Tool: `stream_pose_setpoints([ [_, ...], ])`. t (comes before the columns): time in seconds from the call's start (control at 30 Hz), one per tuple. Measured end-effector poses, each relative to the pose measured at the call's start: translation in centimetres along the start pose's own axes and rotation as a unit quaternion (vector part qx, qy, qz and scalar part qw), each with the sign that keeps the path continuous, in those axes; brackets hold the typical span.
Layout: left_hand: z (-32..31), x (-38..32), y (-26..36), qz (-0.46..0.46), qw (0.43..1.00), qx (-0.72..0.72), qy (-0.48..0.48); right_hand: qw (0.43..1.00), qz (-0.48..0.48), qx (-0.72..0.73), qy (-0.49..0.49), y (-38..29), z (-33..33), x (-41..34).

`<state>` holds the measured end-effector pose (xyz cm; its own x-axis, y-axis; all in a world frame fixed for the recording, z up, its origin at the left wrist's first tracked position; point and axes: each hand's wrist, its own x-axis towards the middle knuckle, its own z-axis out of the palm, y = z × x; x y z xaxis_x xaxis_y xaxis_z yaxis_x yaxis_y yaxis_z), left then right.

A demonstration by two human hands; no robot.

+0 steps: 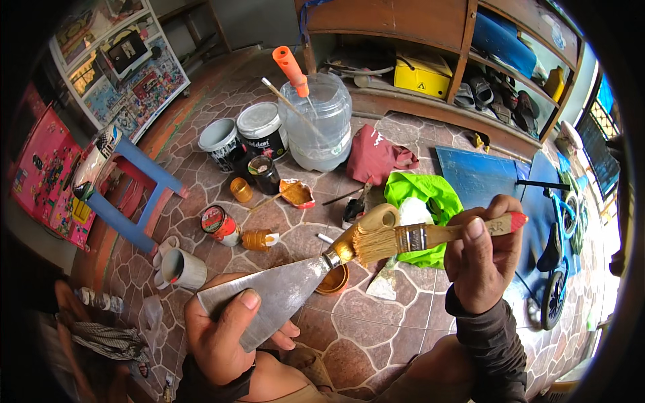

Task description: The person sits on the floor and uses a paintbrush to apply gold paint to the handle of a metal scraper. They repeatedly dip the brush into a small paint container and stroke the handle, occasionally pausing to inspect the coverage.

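My left hand (227,327) grips the metal blade of a putty knife (274,292), its wooden handle pointing up and to the right. Gold paint coats the handle near the ferrule. My right hand (486,252) holds a paintbrush (418,238) by its red-tipped wooden handle, and the bristles meet or overlap the knife's handle in this view. Partly hidden below the knife is an open container (335,282) with a gold-brown inside. Beyond lie a cut container of gold paint (298,195), a small gold cup (241,190) and a red paint can (220,225).
A large clear plastic jar (322,131) holds an orange-handled tool, beside two paint buckets (259,126). A maroon cloth (373,156) and a bright green bag (428,194) lie on the tiles. At left is a blue stool (146,221); at right, a blue bicycle (554,257).
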<state>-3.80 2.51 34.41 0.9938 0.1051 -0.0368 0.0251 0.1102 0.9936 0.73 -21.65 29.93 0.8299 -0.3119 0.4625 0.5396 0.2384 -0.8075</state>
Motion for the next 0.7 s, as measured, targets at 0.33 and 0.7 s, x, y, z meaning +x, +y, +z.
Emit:
stream_pose_setpoints([
  [0.33,-0.15,0.26,0.02,-0.020,1.000,-0.024,0.006,0.999,0.024,0.023,-0.008,-0.09,0.48,-0.06],
  [0.7,0.00,0.32,-0.02,-0.041,0.998,-0.046,0.028,0.998,-0.011,0.018,-0.059,-0.27,0.70,-0.45],
])
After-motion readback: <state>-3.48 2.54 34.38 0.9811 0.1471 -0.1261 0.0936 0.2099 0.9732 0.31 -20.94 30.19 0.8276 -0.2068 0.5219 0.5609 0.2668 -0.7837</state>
